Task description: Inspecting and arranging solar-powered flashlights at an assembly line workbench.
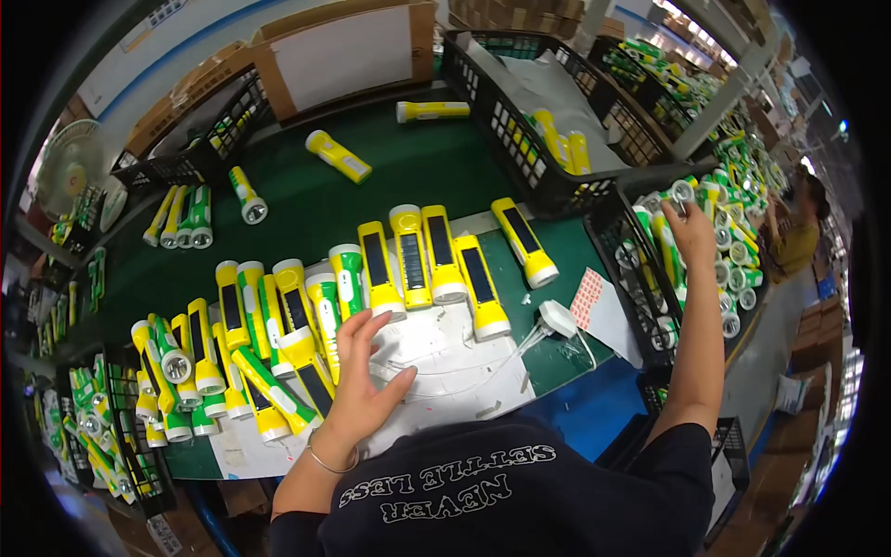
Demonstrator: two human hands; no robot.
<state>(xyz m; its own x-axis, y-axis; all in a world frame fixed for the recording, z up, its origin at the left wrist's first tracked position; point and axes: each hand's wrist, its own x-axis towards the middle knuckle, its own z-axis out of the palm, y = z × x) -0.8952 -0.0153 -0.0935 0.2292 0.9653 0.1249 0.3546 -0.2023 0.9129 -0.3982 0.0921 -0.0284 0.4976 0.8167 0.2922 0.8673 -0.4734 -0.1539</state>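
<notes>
My left hand hovers over the white sheet at the front of the table, fingers apart and holding nothing. Just beyond it lie several yellow and green-and-white flashlights, many of them with a dark solar panel on the body. My right hand reaches into the black crate on the right, its fingers closed round the head of a flashlight. Loosely piled flashlights fill that crate, most with clear lens ends showing. My palm and fingers hide much of the gripped flashlight.
A white plug-like piece with cables lies near a red-dotted sheet. Single flashlights rest farther back on the green tabletop. Behind are a lined black crate and a cardboard box. Another person is at far right.
</notes>
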